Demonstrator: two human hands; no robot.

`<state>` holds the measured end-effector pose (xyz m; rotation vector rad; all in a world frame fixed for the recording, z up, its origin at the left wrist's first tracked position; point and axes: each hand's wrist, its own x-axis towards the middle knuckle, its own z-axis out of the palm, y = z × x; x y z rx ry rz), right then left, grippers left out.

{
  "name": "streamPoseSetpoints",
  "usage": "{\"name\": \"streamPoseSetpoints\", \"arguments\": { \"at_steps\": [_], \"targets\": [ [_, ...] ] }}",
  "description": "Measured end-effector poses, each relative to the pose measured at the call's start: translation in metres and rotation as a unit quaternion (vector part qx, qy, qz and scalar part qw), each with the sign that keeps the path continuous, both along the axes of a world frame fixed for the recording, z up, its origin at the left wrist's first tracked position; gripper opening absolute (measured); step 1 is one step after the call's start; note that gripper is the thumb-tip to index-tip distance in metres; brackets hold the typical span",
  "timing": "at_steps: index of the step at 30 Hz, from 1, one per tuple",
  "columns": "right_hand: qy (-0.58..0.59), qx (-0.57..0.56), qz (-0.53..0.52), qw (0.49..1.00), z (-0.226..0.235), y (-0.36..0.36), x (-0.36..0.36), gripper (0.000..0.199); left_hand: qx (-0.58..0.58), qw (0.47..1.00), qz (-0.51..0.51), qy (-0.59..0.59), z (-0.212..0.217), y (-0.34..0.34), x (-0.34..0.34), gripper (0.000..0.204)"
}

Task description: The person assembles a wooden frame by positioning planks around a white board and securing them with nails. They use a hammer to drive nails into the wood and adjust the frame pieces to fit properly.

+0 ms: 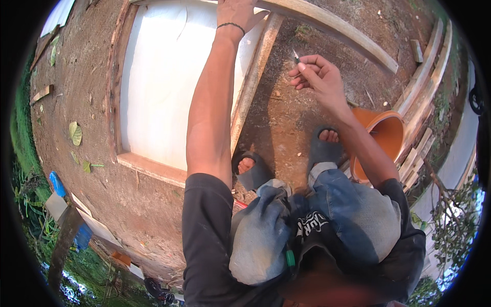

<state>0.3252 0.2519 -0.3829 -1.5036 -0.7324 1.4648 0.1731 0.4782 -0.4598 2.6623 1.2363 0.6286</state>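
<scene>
1. The person is standing on bare soil, looking down at a white panel (pixel 163 87) lying flat in a wooden frame (pixel 253 77) on the ground.
2. The left hand (pixel 236 11) is reaching far forward, arm straight, and pressing down on the frame's far corner where a long plank (pixel 332 25) is crossing it; the fingers are spread and are not gripping anything I can make out.
3. The right hand (pixel 317 77) is hovering over the dirt to the right of the frame, fingers pinched together on a small pointed thing (pixel 296 56), perhaps a nail or pencil; it is too small to tell.
4. That tip is pointing up and left, toward the frame's right rail, which is running lengthwise away from the person's feet.
5. The right hand is nearer that rail; the left is farther up, at its top end.
6. An orange bucket (pixel 386 133) is sitting just beside the right foot.
</scene>
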Motion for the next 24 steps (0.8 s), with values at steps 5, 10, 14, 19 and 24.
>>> {"name": "streamPoseSetpoints", "arguments": {
  "at_steps": [5,10,14,19,24],
  "targets": [
    [-0.168,0.099,-0.030,0.980,0.072,-0.081,0.073,0.024,0.019,0.999,-0.004,0.025,0.011,-0.002,-0.001,0.091],
    [-0.292,0.288,-0.312,0.857,0.117,-0.185,0.136,0.022,0.155,0.988,-0.008,-0.001,-0.013,0.014,-0.003,0.069],
    [-0.325,0.037,-0.304,0.895,0.089,-0.250,0.122,0.026,0.128,0.991,0.027,0.013,-0.033,0.014,0.011,0.064],
    [-0.390,-0.020,-0.326,0.861,0.046,-0.278,0.126,0.033,0.131,0.987,0.033,0.084,-0.010,0.020,0.001,0.064],
    [-0.583,-0.129,-0.305,0.742,0.046,-0.320,0.151,0.046,0.073,0.970,-0.001,0.230,0.024,0.025,0.001,0.067]
  ]
}}
